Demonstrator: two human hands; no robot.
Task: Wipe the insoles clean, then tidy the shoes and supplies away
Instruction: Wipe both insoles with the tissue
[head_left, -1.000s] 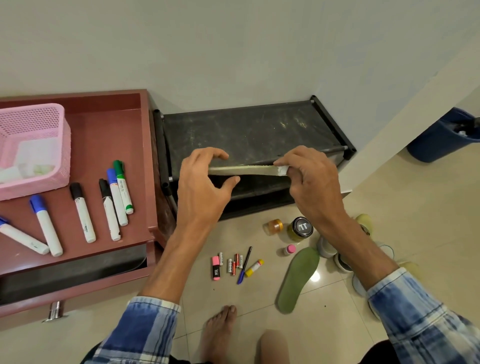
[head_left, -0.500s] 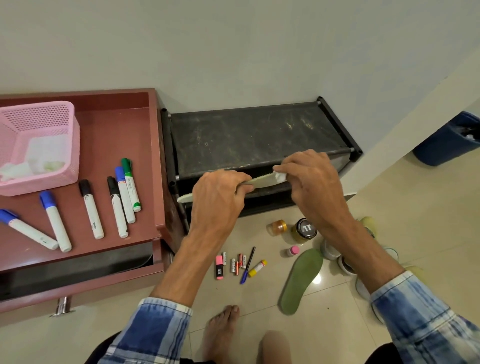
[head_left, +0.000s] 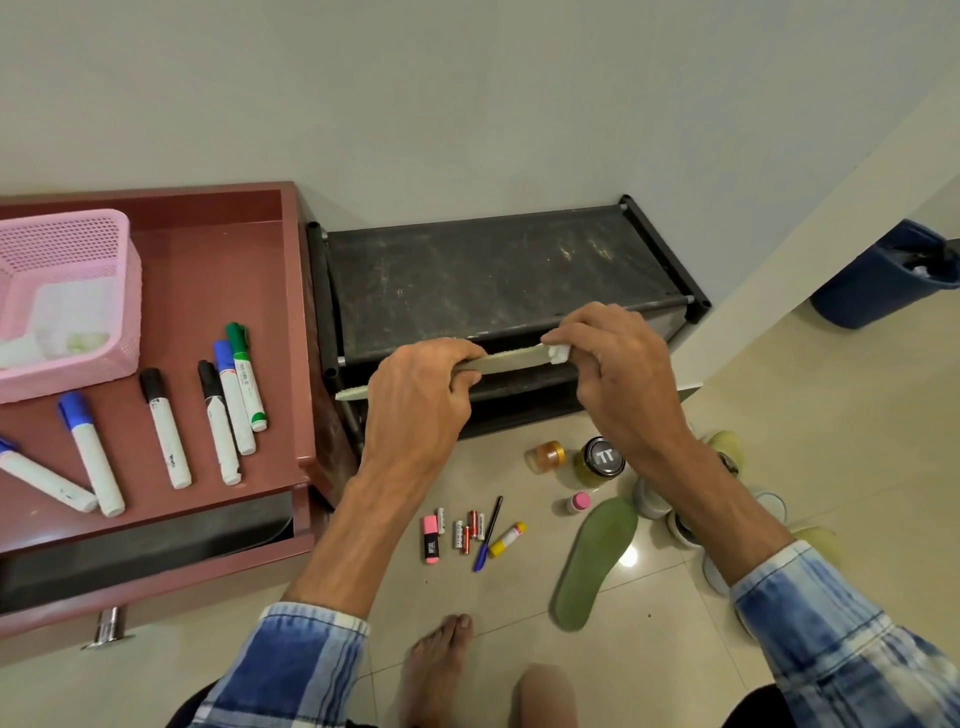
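insole (head_left: 511, 359) now pokes out past left hand (head_left: 415, 410).

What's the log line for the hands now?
step: wiping | left hand: grips insole | right hand: pinches wipe on it | other insole: floor

1. The pale insole (head_left: 511, 359) in my left hand (head_left: 415, 410) looks matt, its edge slightly rough.
2. The white wad (head_left: 558, 354) my right hand (head_left: 618, 379) pinches looks soft: cloth or tissue, I cannot tell which.
3. The green insole (head_left: 597, 566) is matt.
4. The floor tiles (head_left: 810, 415) are glossy and smooth.
5. The black rack top (head_left: 493, 280) is dull and scuffed.
6. The pink basket (head_left: 78, 249) is perforated plastic; the drawer knob (head_left: 109, 629) is shiny metal.
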